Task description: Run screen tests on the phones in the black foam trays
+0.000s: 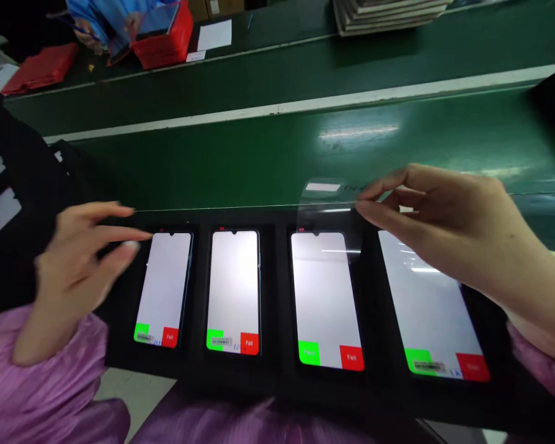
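Note:
Between the thumb and fingers of my right hand (444, 222) a clear plastic film (328, 213) with a white label strip is pinched by its right edge. It hangs over the top of the third phone (326, 296). My left hand (83, 253) has its fingers apart and holds nothing, beside the upper left of the leftmost phone (164, 283). To that phone's right lies the second phone (234, 283). Partly under my right hand is the rightmost phone (430, 308). All the screens glow white, with green and red boxes at the bottom.
The phones lie in a black tray (277, 388) at the near edge of a green workbench (189, 160). Across it, a person in blue (113, 21) handles items beside a red stack (166, 43). A pile of trays (388, 15) stands at the far side.

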Available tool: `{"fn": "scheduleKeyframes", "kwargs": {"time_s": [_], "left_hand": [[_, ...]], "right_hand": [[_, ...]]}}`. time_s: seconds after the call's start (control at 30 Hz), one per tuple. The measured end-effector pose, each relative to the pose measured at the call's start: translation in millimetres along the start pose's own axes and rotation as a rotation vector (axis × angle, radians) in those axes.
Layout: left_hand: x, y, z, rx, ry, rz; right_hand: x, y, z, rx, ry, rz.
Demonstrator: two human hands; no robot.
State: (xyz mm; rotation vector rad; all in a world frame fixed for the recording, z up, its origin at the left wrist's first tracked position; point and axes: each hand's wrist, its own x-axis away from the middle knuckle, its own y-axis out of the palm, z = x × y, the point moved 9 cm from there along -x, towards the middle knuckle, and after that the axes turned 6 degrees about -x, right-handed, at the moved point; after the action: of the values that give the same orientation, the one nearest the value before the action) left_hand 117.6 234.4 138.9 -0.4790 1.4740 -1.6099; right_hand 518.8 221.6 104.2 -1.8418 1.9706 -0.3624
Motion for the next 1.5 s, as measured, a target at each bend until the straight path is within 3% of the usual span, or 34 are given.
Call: {"fn": "scheduleKeyframes", "kwargs": {"time_s": [0.07,0.13,0.3,0.5,0.67,0.8,0.87,0.9,0.97,1.07,1.17,1.33,1.4,1.5], "left_hand": [[-23.1,26.5,20.1,-0.116,0.078,-0.11],[-39.8,47.4,35.9,-0.184,0.11,-0.145],[-49.1,73.1,51.8,-0.141,0.104,-0.158],[-43.3,75.1,49.0,-0.181,0.026,-0.202],[-51.7,72.4,47.0,-0.076,0.029,-0.094],[-56.0,67.5,48.3,-0.05,0.049,-0.057],[-54.2,61.8,53.9,-0.025,0.089,-0.04],[-52.1,57.9,57.6,0.001,0.113,-0.027],[-45.8,49.8,65.4,0.067,0.154,-0.01],[-34.2,43.6,73.9,0.157,0.138,-0.071],[-20.6,34.8,82.7,0.19,0.112,-0.134],[21.6,17.3,105.6,0.355,0.251,-0.216],[46.2,17.1,110.5,0.413,0.31,-0.259],[77.6,19.5,106.7,0.384,0.338,-0.274]], "right_hand": [[4.4,-0.3,0.1,-0.062,-0.003,0.042],[10.2,0.8,-3.2,-0.074,-0.025,0.079],[20.6,1.8,-7.6,-0.052,-0.067,0.08],[24.6,15.3,-7.5,0.109,-0.101,-0.011],[17.8,36.2,-6.5,0.411,-0.184,-0.145],[13.9,32.8,-7.7,0.371,-0.181,-0.151],[22.4,25.4,-19.5,0.334,-0.249,-0.113],[31.1,24.1,-28.9,0.325,-0.325,-0.118],[55.3,31.9,-44.6,0.297,-0.485,-0.243],[84.3,51.7,-43.2,0.256,-0.534,-0.498],[74.7,53.9,-28.3,0.306,-0.453,-0.427],[50.5,39.7,-16.1,0.282,-0.273,-0.211],[59.5,41.2,-18.1,0.272,-0.232,-0.238],[84.6,58.9,-24.3,0.317,-0.279,-0.417]]}}
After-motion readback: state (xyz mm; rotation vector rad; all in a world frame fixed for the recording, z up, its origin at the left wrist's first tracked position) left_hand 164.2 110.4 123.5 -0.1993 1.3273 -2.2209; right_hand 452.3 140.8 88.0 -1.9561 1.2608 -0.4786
